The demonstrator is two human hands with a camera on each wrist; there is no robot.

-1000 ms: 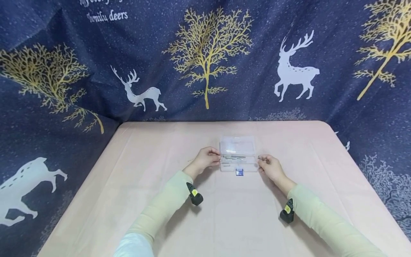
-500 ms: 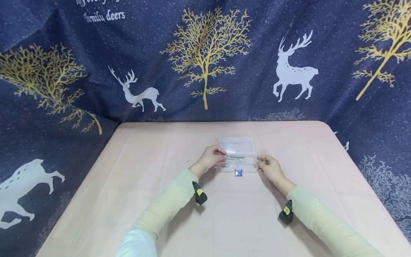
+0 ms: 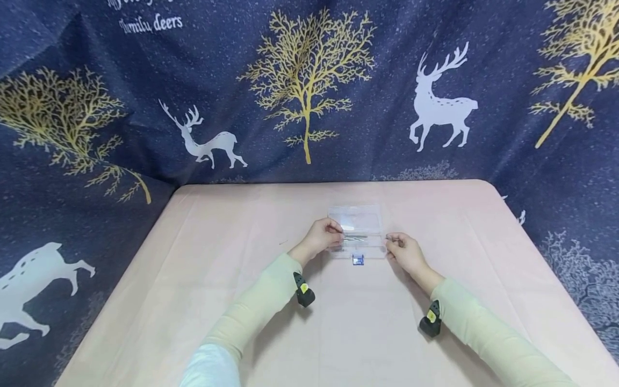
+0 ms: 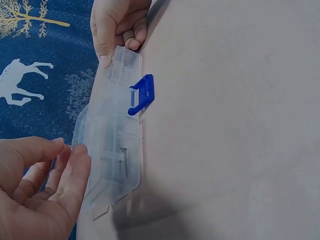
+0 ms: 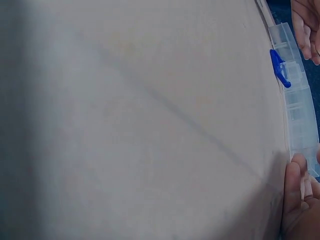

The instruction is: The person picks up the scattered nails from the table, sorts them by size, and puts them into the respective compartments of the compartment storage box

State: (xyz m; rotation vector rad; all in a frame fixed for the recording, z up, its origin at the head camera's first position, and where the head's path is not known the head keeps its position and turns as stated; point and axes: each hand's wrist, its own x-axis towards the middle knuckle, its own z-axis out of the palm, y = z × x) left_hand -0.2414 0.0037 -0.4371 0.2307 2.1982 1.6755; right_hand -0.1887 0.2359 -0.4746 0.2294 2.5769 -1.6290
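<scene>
A clear plastic compartment box [image 3: 360, 251] lies on the table with its transparent lid [image 3: 358, 217] tipped back and its blue latch [image 3: 358, 260] facing the person. Thin metal nails [image 3: 355, 237] lie in the long back compartment, and a few shorter nails [image 4: 124, 162] in the front one. My left hand [image 3: 323, 236] is over the box's left end, thumb and fingers apart at their tips in the left wrist view, with nothing visible between them. My right hand [image 3: 407, 251] holds the right end of the box between thumb and fingers.
A pale pink cloth [image 3: 271, 301] covers the table. One thin nail-like piece [image 3: 283, 242] lies on it left of the left hand. Behind hangs a dark blue curtain [image 3: 208, 64] printed with deer and trees. Both wrists wear black cameras [image 3: 304, 290].
My left hand has moved right, from beside the box's left end to over its back compartment. My right hand has kept its hold on the right end.
</scene>
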